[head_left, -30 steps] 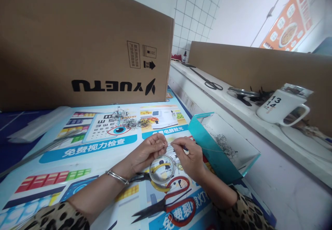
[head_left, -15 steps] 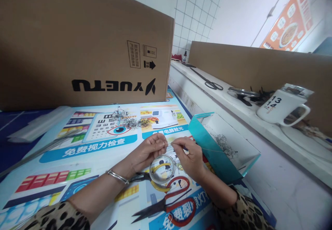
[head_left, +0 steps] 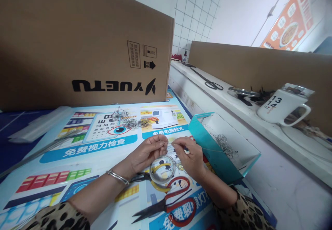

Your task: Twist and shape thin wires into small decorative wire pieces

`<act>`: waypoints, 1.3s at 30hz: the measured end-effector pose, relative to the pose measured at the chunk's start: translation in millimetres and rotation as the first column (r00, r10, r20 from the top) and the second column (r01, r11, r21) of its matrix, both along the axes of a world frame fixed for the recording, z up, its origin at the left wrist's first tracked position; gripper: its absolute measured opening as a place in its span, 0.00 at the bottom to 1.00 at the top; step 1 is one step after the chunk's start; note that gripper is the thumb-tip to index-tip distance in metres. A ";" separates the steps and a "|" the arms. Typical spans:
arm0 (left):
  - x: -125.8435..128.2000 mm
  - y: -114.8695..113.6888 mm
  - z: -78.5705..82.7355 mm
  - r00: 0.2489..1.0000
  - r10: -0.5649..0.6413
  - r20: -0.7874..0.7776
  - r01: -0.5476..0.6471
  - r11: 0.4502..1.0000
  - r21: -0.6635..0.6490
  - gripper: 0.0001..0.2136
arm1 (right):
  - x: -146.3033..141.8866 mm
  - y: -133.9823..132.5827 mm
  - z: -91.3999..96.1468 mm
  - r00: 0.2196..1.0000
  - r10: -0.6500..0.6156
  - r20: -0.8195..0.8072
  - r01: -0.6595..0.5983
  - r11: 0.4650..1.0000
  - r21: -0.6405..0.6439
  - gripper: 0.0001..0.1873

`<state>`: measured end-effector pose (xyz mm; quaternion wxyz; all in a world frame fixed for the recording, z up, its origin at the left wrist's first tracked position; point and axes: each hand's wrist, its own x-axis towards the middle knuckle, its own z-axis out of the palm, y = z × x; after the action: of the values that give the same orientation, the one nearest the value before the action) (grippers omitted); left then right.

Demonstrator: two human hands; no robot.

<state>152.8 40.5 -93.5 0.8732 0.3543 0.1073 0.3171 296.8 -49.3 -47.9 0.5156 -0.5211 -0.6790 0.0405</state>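
Observation:
My left hand [head_left: 147, 152] and my right hand [head_left: 188, 157] meet over a printed poster, fingertips pinched close together. Between them runs a thin wire or thread [head_left: 169, 144], too fine to name for sure. A strand of it trails right toward the teal-edged box [head_left: 207, 140]. Just below my hands lies a round clear lens or tape ring [head_left: 162, 169]. Red-handled scissors [head_left: 171, 202] lie near my wrists. A silver bangle sits on my left wrist.
A large brown carton [head_left: 83, 43] stands behind the poster. Small metal pieces [head_left: 129, 121] lie scattered on the poster and inside the teal box. On the white ledge at right are black scissors [head_left: 207, 81], a white mug [head_left: 281, 107] and a cardboard panel.

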 end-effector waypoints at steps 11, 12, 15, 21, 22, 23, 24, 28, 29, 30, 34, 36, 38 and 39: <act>-0.5 -2.6 3.9 0.998 -0.043 0.038 0.044 0.999 -0.005 0.06 | 1.3 1.3 -1.0 0.999 -0.013 -0.034 0.012 1.000 -0.028 0.06; -0.5 -3.0 4.5 0.998 -0.054 0.044 0.054 0.998 -0.010 0.06 | 1.1 1.2 -1.3 0.999 -0.013 -0.040 0.012 0.999 -0.033 0.06; -0.4 -3.3 5.6 0.995 -0.076 0.059 0.077 0.997 -0.019 0.06 | 0.3 0.9 -2.2 0.998 -0.009 -0.055 0.007 1.000 -0.028 0.06; -0.5 -2.3 5.4 0.994 -0.083 0.066 0.083 0.997 -0.001 0.04 | 0.0 1.3 -2.7 0.998 -0.010 -0.063 0.008 0.999 -0.033 0.06; -0.5 -2.3 5.2 0.994 -0.083 0.064 0.083 0.997 0.001 0.04 | 0.1 1.4 -2.8 0.998 -0.011 -0.062 0.009 0.999 -0.033 0.06; -0.4 -2.3 5.0 0.995 -0.081 0.062 0.081 0.997 0.003 0.04 | 0.3 1.5 -2.8 0.998 -0.012 -0.061 0.010 0.999 -0.031 0.06; -0.3 -2.4 4.7 0.995 -0.079 0.058 0.079 0.997 0.007 0.03 | 0.4 1.6 -2.8 0.998 -0.012 -0.060 0.011 1.000 -0.028 0.06; 0.1 -2.5 3.1 0.997 -0.066 0.045 0.065 0.997 0.037 0.03 | 0.2 1.3 -2.0 0.998 -0.001 -0.055 0.000 1.000 -0.025 0.06; 0.0 -2.4 2.6 0.997 -0.066 0.041 0.064 0.997 0.044 0.03 | 0.0 1.2 -1.7 0.999 0.001 -0.052 -0.002 1.000 -0.022 0.06; -0.1 -2.2 2.2 0.997 -0.067 0.037 0.065 0.997 0.050 0.03 | -0.1 1.1 -1.5 0.999 0.001 -0.050 -0.002 1.000 -0.019 0.06; -0.7 -1.3 0.5 0.997 -0.070 0.025 0.068 0.996 0.064 0.03 | 0.1 1.5 -2.0 0.999 0.000 -0.043 -0.001 1.000 -0.013 0.06; -0.9 -0.8 -0.3 0.997 -0.069 0.027 0.067 0.996 0.064 0.03 | 0.3 1.9 -3.0 0.999 0.009 -0.042 -0.009 1.000 -0.016 0.06; -0.9 -0.5 -1.1 0.997 -0.073 0.028 0.071 0.995 0.065 0.03 | 0.4 2.2 -4.1 0.999 0.016 -0.042 -0.016 1.000 -0.011 0.05; -0.9 -0.4 -1.6 0.997 -0.077 0.028 0.075 0.995 0.067 0.03 | 0.4 2.2 -4.5 0.999 0.019 -0.043 -0.019 1.000 -0.009 0.05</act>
<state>151.8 40.1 -95.1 0.8739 0.3820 0.0699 0.2924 297.2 -47.1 -52.4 0.5271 -0.5160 -0.6726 0.0596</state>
